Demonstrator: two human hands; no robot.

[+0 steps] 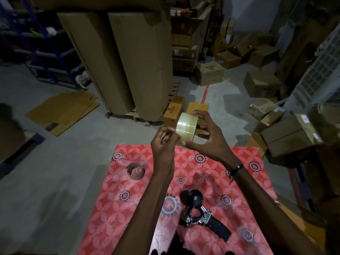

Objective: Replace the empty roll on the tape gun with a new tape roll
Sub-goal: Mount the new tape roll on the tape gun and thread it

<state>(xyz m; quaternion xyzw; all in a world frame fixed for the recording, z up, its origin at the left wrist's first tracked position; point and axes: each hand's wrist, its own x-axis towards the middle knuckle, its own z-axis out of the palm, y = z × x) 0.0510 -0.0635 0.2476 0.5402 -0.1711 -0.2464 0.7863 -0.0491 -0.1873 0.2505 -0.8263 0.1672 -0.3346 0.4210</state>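
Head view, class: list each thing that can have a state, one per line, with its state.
New tape roll: full, held up above the table.
Right hand: grips the roll.
Left hand: pinches at the roll's edge.
Tape gun: no roll on it, lying on the red tablecloth.
Empty roll: off the gun, on the cloth.

New tape roll (186, 128): pale, translucent yellowish, with a bright glare line across its band. Empty roll (135, 171): brown cardboard core, dull. Tape gun (201, 214): black wheel and black grip, silver metal at the middle. Table cover (117, 208): coral red, printed all over with lighter pink petal-lattice shapes and scattered round medallions in dark navy and white (some ringed with dots). Wrist band (236, 169): black. Floor (46, 181): grey, with one thin red line (205, 93). Big boxes (128, 61): plain brown cardboard. Small cartons (173, 114): orange-tan, dark print. Rack (42, 57): dark blue.
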